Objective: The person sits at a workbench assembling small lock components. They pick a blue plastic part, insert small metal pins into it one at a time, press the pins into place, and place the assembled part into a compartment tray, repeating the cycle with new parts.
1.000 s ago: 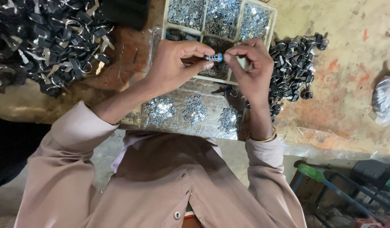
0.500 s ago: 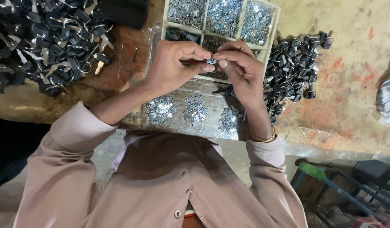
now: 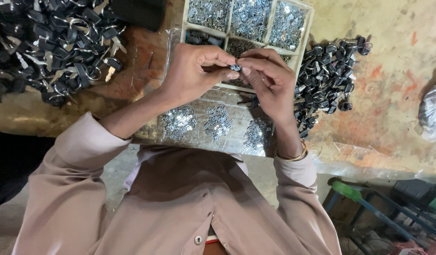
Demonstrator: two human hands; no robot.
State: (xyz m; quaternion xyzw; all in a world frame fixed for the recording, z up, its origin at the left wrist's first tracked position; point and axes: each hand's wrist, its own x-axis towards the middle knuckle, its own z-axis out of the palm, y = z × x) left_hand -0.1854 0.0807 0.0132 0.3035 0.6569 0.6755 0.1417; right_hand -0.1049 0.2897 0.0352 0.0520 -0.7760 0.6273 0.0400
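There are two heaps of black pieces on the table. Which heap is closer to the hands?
The smaller heap of black pieces, beside the right hand and right of the divided tray. The bigger heap lies far off, beyond the left hand.

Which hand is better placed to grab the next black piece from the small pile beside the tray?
Right, probably. The right hand sits just beside that small black pile, while the left hand is farther off, nearer the big pile. Both hands pinch the small part now.
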